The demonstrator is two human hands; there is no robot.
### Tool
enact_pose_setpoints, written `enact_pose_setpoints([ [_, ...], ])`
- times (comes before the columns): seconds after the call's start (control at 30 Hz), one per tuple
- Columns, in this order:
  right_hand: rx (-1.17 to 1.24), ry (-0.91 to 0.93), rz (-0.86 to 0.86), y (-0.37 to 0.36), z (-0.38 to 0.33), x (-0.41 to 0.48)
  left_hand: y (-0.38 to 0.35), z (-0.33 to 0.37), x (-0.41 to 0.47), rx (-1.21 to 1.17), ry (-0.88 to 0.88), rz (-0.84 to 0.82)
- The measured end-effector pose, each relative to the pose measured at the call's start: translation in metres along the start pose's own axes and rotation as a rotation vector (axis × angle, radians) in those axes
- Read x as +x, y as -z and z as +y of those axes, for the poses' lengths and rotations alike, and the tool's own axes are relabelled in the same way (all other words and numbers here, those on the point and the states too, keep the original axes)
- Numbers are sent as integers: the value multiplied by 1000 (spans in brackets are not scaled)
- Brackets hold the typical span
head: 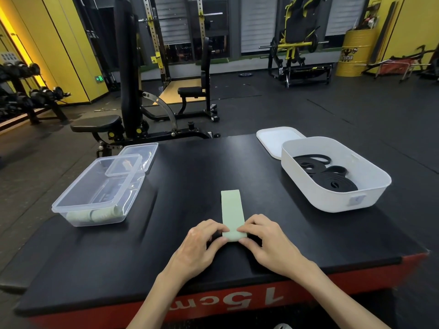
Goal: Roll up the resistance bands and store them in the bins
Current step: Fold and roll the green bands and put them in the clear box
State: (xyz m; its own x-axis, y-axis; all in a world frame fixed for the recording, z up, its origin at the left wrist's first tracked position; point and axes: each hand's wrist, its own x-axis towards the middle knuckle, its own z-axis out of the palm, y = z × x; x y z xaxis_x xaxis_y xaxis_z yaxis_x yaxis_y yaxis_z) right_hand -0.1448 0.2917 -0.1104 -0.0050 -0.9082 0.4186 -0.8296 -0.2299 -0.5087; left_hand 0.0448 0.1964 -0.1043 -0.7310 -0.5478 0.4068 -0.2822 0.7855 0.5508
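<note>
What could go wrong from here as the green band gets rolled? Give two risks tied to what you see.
1. The roll may start crooked: the left hand and right hand pinch only the near end of the green band, and the long flat part could skew.
2. It could land in the white bin with the black bands, not the clear bin holding rolled green bands.

Walls: yellow panels (69, 43) | Floor: black rubber mats (308, 115) | Left: dumbbell rack (31, 96) | Centre: adjustable bench (99, 123), power rack (154, 32) | Right: yellow drum (356, 53)
</note>
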Motion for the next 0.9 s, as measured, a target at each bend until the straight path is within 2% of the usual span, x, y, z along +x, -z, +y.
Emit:
enact_pose_setpoints([
  [0.43, -16, -3, 24, 3, -6, 0, -2, -3, 3, -22, 71, 32],
  [0.9, -26, -47, 29, -2, 1, 4, -1, -4, 4, 42, 28, 33],
])
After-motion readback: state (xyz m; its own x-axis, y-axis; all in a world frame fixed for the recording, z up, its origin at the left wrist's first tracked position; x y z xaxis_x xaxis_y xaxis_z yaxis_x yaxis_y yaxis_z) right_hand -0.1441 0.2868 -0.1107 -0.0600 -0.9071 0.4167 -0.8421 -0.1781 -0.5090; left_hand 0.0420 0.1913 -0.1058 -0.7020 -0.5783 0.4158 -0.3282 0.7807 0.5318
